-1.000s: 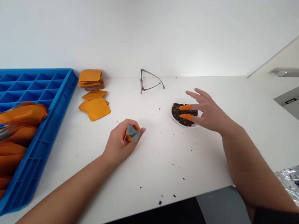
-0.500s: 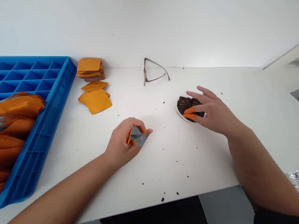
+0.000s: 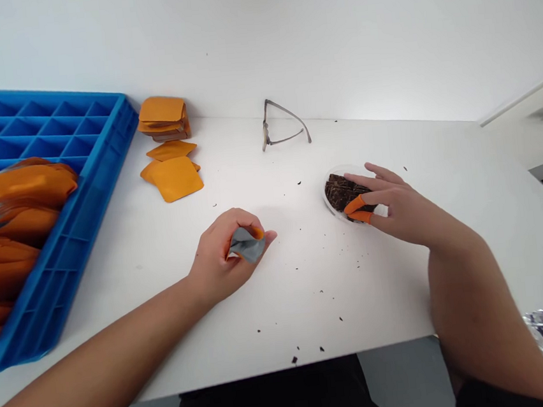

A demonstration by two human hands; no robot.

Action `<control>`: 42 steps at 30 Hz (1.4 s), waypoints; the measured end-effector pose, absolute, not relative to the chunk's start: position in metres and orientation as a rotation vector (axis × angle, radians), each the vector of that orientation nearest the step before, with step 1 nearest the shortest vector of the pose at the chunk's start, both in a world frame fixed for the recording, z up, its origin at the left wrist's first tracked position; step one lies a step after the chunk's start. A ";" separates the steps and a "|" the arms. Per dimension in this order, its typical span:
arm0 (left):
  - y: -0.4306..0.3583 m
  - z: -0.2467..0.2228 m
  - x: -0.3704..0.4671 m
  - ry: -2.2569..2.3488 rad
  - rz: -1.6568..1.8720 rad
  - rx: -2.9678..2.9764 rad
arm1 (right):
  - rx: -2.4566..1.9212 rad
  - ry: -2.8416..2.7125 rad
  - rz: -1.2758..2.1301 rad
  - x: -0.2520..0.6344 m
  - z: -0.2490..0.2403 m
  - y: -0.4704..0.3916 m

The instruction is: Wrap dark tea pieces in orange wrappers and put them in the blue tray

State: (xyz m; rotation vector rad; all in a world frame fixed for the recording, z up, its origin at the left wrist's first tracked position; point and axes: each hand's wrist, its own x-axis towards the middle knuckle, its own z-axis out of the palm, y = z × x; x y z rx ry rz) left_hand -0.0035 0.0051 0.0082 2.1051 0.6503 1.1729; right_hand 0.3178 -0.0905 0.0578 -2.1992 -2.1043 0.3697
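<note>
My left hand (image 3: 223,250) is wrapped round a small orange pouch (image 3: 248,244), whose open mouth faces up and shows a grey lining. To the right, my right hand (image 3: 392,208) reaches into a clear round dish (image 3: 328,206) of dark brown, flaky pressed pieces (image 3: 342,190). Orange finger cots (image 3: 355,204) cover its thumb and index finger. Those two tips come together low in the dish, and whatever lies between them is hidden. The other fingers stretch over the pieces.
A blue divided crate (image 3: 93,201) at the left holds several filled orange pouches (image 3: 24,185). Flat orange pouches (image 3: 179,178) lie beside it, with a stack (image 3: 162,115) behind. Eyeglasses (image 3: 289,139) rest near the wall. Dark crumbs (image 3: 295,359) dot the white table (image 3: 179,340).
My right hand has shifted slightly right within the dish, and its thumb and index tips have moved toward the dish's near right side. My left hand still holds the pouch.
</note>
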 end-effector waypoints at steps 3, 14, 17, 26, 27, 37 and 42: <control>0.005 0.009 -0.004 0.658 1.167 2.094 | -2.200 -2.058 0.368 0.321 0.059 -0.092; 0.005 0.006 -0.005 0.556 1.217 2.102 | -2.311 -1.911 0.329 0.336 0.060 -0.100; 0.006 0.005 -0.004 0.567 1.209 2.100 | -2.289 -1.934 0.359 0.335 0.060 -0.100; 0.007 0.006 -0.005 0.594 1.211 2.092 | -2.436 -1.769 0.240 0.344 0.060 -0.104; 0.007 0.006 -0.005 0.602 1.206 2.089 | -2.425 -1.767 0.263 0.345 0.059 -0.104; 0.006 0.009 -0.003 0.680 1.233 2.086 | -2.421 -1.590 0.305 0.340 0.070 -0.106; 0.006 0.008 -0.003 0.688 1.224 2.089 | -2.355 -1.565 0.311 0.336 0.079 -0.110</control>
